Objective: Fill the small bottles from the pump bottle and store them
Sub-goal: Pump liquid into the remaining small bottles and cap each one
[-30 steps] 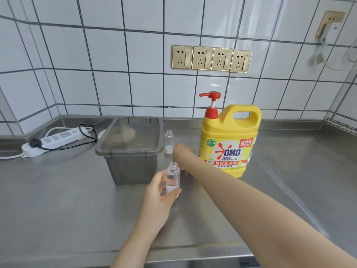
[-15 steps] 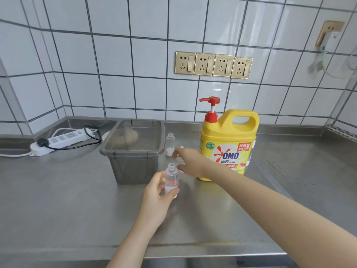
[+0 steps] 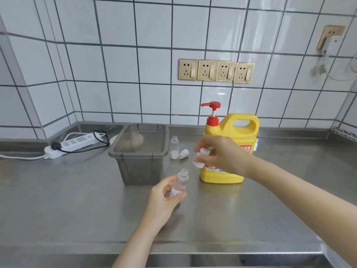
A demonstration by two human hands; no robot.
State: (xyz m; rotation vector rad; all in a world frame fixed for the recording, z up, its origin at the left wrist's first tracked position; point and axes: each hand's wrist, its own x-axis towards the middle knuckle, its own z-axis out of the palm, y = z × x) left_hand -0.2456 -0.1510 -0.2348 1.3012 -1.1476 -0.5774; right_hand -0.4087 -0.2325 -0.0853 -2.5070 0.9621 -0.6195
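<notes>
At frame centre, a small clear bottle (image 3: pixel 180 183) is being gripped by the left hand (image 3: pixel 164 198); a white cap (image 3: pixel 201 157) is being pinched in the right hand (image 3: pixel 218 155), probably for capping. Another bottle (image 3: pixel 174 145) is standing uncapped; nothing appears stored.

Yellow pump bottle (image 3: pixel 229 140), red pump; grey bin (image 3: pixel 139 151).

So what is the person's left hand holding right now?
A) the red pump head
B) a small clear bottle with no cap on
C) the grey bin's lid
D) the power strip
B: the left hand grips a small clear bottle, its neck bare, above the counter, while the right hand holds a white cap in front of the yellow jug.
</notes>
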